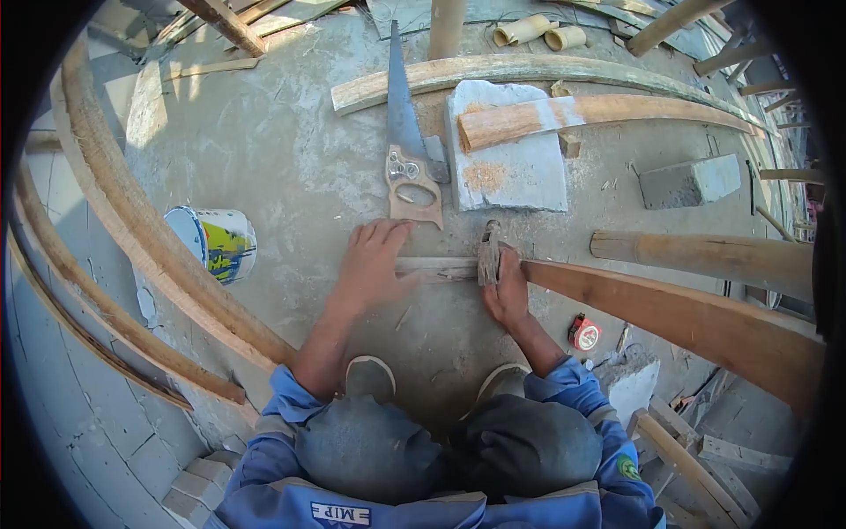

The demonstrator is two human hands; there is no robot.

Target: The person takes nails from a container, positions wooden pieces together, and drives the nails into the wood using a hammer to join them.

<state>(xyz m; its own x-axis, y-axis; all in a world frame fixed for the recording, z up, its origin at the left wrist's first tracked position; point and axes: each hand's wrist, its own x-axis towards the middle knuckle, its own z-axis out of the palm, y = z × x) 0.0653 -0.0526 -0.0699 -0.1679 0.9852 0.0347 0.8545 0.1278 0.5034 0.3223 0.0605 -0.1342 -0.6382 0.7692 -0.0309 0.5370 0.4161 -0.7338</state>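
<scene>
My right hand [506, 291] is closed around a worn hammer [489, 252], close to its metal head. A pale wooden strip [441, 268] runs from the hammer head toward my left hand [374, 264]; I cannot tell whether it is the hammer's handle or a separate piece. My left hand is slightly blurred, with its fingers apart and thumb stretched over the strip's end. Just beyond my left fingertips lies a handsaw [405, 145], its wooden handle toward me and blade pointing away. A long wooden plank [652, 309] extends rightward from beside my right hand.
A pale slab [520, 181] with sawdust supports the end of a beam [608, 115]. A concrete block [690, 182] and a red tape measure [583, 332] lie right. At left are a paint bucket [225, 242] and a long curved-looking timber [150, 212]. Bamboo posts [705, 256] crowd the right.
</scene>
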